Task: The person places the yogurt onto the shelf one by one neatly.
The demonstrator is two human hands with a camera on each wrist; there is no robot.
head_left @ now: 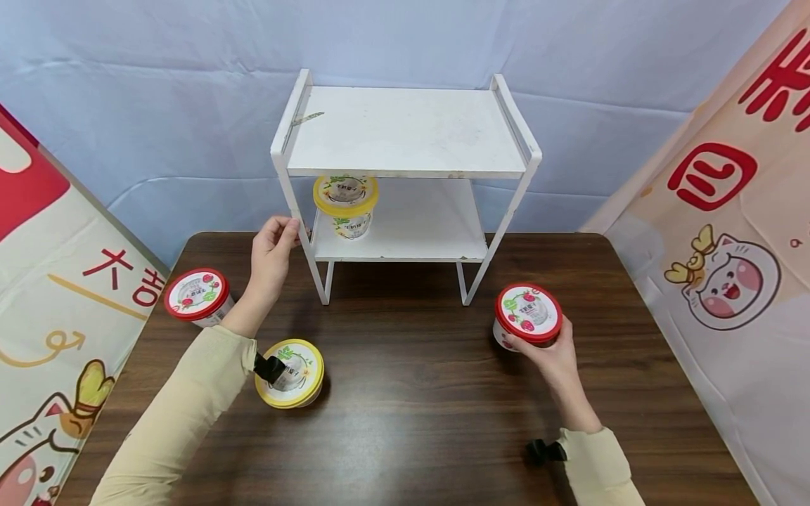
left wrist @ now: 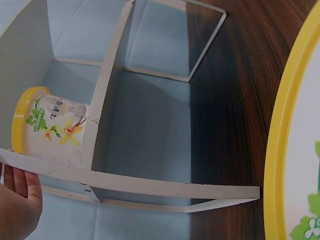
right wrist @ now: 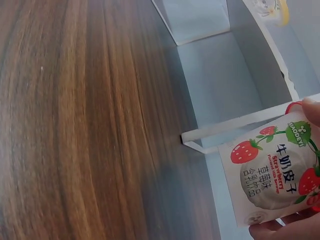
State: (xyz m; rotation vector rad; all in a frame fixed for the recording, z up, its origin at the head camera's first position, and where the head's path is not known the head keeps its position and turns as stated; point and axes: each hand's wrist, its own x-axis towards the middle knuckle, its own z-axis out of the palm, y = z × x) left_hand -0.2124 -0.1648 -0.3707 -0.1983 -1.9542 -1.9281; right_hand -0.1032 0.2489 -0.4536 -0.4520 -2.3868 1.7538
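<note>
Head view: right hand grips a strawberry milk-beverage cup, left hand on the white two-tier rack

The right fingers press in on the strawberry milk-beverage cup from two opposite sides. In the right wrist view, the cup is raised off the counter, and its printed strawberries and the words "Strawberry Flavored Milk Beverage" face the camera; its red lid lies near one fingertip. These fingers are to the right of the rack, well apart from the left hand and nearer the person than the lower shelf.

The left fingers pinch the rack's front-left post, the thumb on the near side and other fingers reaching behind it. Just to the right of these fingers, past the post, a yellow-lidded flower-print cup stands upright on the lower shelf, close to its left end. Above them is the upper shelf, a greenish-brown mark near its left edge.

Closer to the person than the left fingers, and out to their left, a second red-lidded cup stands on the counter, partly hidden by the forearm. Also closer to the person, but slightly to the right of those fingers, another yellow-lidded cup stands beside the wrist, its lid partly covered by a small black wrist device.

Beyond both sets of fingers, a pale blue cloth hangs behind the rack. Farther out to the right of the right fingers is a peach banner with red characters and a cartoon cat.
</note>
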